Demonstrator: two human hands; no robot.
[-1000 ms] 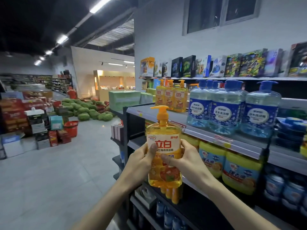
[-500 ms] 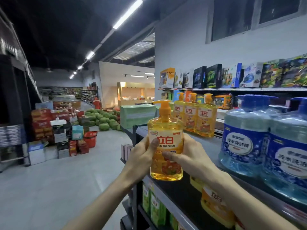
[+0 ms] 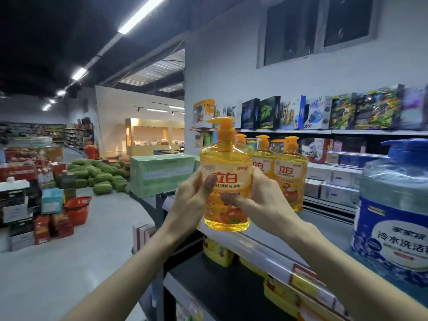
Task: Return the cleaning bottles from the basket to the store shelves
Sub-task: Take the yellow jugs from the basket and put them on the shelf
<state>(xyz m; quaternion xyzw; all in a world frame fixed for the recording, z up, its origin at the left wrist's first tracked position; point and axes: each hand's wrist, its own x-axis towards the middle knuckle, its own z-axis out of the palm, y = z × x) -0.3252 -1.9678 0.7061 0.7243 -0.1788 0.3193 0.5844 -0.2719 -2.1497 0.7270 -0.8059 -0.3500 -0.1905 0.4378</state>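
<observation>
The grey store shelf (image 3: 333, 222) runs from near right to far left, with a big blue pump bottle (image 3: 393, 216) standing on it at the near right. A row of toy boxes (image 3: 324, 113) fills the higher shelf behind. A pale green carton (image 3: 162, 174) sits beyond the shelf's far end. The orange pump bottle (image 3: 225, 172) is upright over the shelf's front edge (whether its base touches cannot be told), just left of the same orange bottles (image 3: 289, 177) standing farther back. The left hand (image 3: 191, 201) grips its left side, thumb across the label; the right hand (image 3: 261, 201) wraps the right side, thumb on the front. A red basket (image 3: 77, 210) sits on the floor, far left.
</observation>
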